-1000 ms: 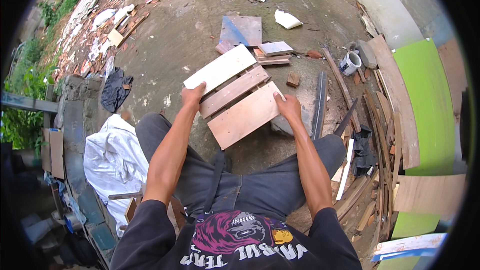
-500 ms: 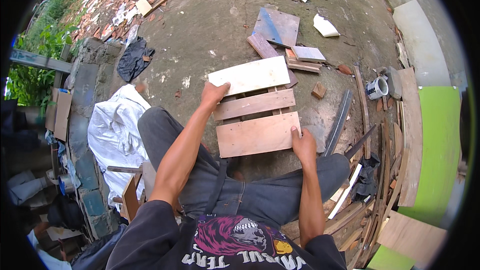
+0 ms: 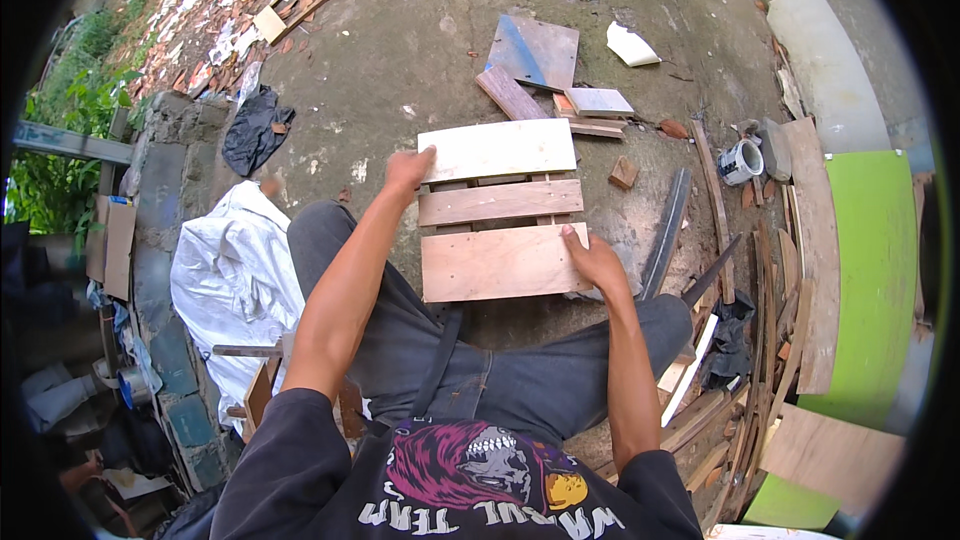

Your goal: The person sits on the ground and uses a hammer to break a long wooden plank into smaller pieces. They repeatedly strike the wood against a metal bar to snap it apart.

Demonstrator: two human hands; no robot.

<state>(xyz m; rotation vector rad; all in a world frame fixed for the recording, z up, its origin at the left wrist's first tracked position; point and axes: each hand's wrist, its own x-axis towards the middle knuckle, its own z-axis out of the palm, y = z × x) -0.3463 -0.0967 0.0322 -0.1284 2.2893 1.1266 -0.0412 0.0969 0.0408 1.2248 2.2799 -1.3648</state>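
In front of my knees I hold a small slatted wooden panel (image 3: 500,202). Its far slat is pale, almost white; a narrow brown slat crosses the middle, and a wide light-brown board (image 3: 490,268) forms the near side. Crosspieces show in the gaps between them. My left hand (image 3: 408,172) grips the left end of the pale slat, thumb on top. On the near board's right end, my right hand (image 3: 598,262) has its thumb on the top face. The fingers of both hands are partly hidden under the wood.
Beyond the panel lie a blue-and-brown board (image 3: 535,50) and stacked offcuts (image 3: 598,103). A wood block (image 3: 623,173), a dark metal bar (image 3: 666,230) and an open can (image 3: 741,162) are to the right, near long wood strips. White sheeting (image 3: 235,270) lies left beside a low block wall (image 3: 165,240).
The panel has turned slightly clockwise and now sits more level, its right end nearer to me. Both hands keep their hold, and the whole view has shifted a little.
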